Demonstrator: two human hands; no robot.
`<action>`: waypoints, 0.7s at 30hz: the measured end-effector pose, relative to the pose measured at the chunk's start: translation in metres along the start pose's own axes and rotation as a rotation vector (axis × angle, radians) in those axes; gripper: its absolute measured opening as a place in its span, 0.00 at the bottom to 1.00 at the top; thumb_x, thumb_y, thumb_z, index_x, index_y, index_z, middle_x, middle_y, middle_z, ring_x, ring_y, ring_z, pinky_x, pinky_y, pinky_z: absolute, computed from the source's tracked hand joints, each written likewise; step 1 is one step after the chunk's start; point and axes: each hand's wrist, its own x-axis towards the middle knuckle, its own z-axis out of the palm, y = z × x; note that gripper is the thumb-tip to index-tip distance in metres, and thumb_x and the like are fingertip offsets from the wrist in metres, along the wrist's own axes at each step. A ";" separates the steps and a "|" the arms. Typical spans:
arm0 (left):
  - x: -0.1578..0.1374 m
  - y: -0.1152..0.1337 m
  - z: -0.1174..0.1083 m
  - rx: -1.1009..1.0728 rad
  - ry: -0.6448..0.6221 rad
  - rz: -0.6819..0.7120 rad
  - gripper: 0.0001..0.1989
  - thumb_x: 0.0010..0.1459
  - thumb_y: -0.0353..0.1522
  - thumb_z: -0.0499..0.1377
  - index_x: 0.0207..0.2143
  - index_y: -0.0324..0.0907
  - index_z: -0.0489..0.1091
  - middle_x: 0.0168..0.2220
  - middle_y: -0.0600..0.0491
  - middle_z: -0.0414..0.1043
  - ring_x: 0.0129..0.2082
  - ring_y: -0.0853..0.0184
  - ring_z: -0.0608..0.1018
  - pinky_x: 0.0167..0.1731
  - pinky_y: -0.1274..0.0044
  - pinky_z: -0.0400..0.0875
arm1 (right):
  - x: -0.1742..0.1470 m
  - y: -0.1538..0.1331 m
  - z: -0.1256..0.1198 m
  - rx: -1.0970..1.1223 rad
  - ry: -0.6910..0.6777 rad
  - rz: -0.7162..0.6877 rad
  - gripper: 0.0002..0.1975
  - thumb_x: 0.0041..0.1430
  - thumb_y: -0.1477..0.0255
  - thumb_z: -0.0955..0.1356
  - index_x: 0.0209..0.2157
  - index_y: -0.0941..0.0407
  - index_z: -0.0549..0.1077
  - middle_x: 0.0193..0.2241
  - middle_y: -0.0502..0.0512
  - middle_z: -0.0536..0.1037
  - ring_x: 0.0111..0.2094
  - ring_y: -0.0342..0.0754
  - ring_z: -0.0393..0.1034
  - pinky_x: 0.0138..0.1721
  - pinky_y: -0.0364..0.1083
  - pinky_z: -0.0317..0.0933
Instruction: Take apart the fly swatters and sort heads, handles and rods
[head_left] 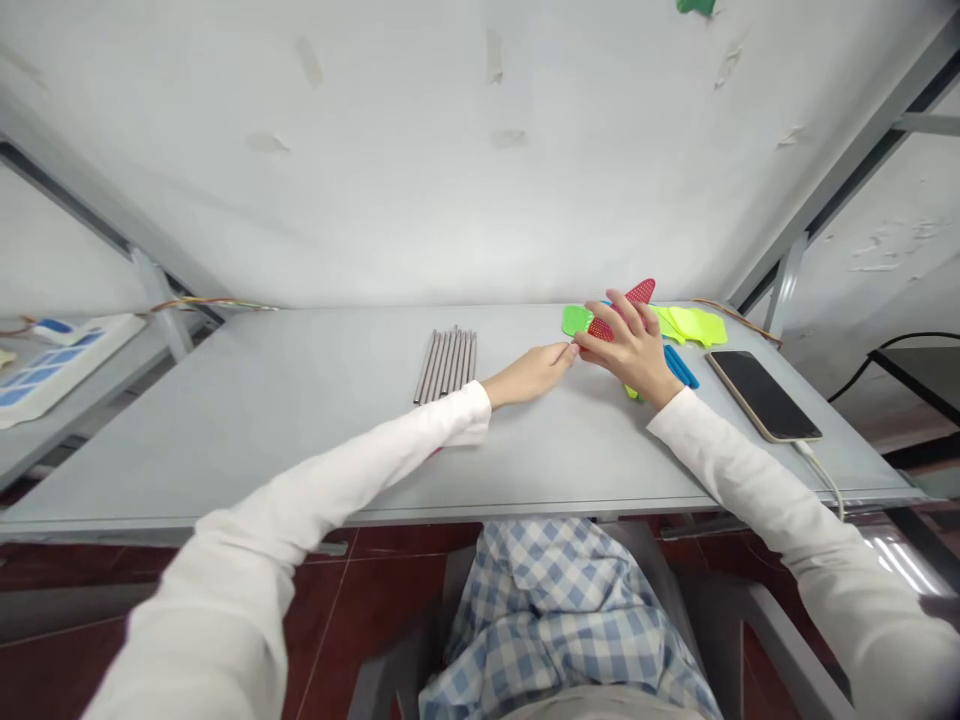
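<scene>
A red, perforated fly swatter head is tilted up between my hands over the right part of the table. My left hand is closed in a pinch at its lower left end, with the fingertips meeting my right thumb. My right hand curls its fingers over the red mesh and hides much of it. Behind the hands lie a green swatter head and several yellow-green swatter heads. Blue tube-like handles rest beside my right wrist. Left of my hands, several slim metal rods lie side by side.
A phone with a white charging cable lies on the grey table at the right. A white wall stands behind the table. At far left, a white and blue power strip lies on another surface.
</scene>
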 end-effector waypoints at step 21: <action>-0.014 0.032 -0.014 -0.870 0.088 -0.446 0.19 0.68 0.39 0.46 0.24 0.42 0.53 0.17 0.65 0.39 0.11 0.81 0.44 0.12 0.85 0.33 | 0.075 0.021 0.005 0.408 -0.254 0.002 0.10 0.63 0.64 0.65 0.34 0.52 0.75 0.62 0.52 0.66 0.64 0.53 0.56 0.44 0.46 0.66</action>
